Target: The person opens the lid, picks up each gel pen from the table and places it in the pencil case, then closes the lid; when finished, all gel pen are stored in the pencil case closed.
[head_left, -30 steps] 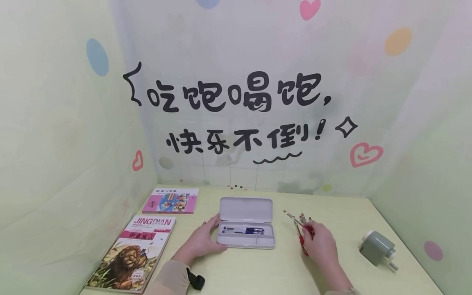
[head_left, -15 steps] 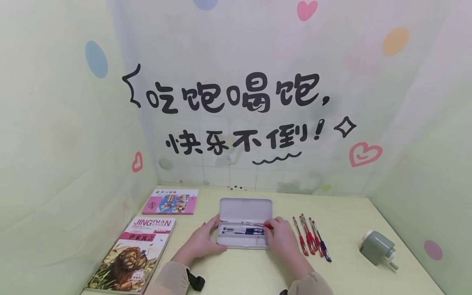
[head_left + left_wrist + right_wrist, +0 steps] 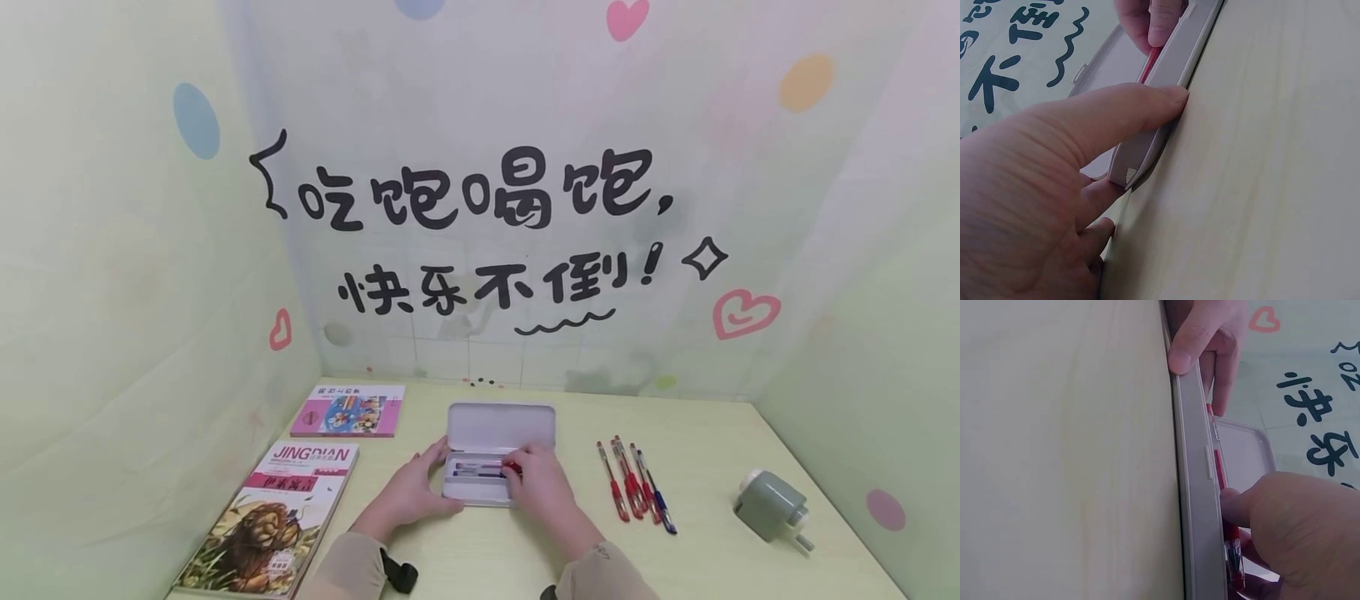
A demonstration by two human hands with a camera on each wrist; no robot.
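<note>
Farther left than half a second ago, the right hand (image 3: 542, 483) pinches a red-and-clear plastic pen (image 3: 1233, 532) over the open, lilac-grey rectangular pencil case (image 3: 1197, 462), whose left end the left hand (image 3: 412, 492) grips; a skewed release could leave the pen lying crosswise.

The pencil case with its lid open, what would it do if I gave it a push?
The pencil case would probably slide rather than tip, since it sits low and flat on the table. It looks stiff, with straight, even walls. The pens inside might roll a little, being slim, and the raised lid could wobble.
</note>
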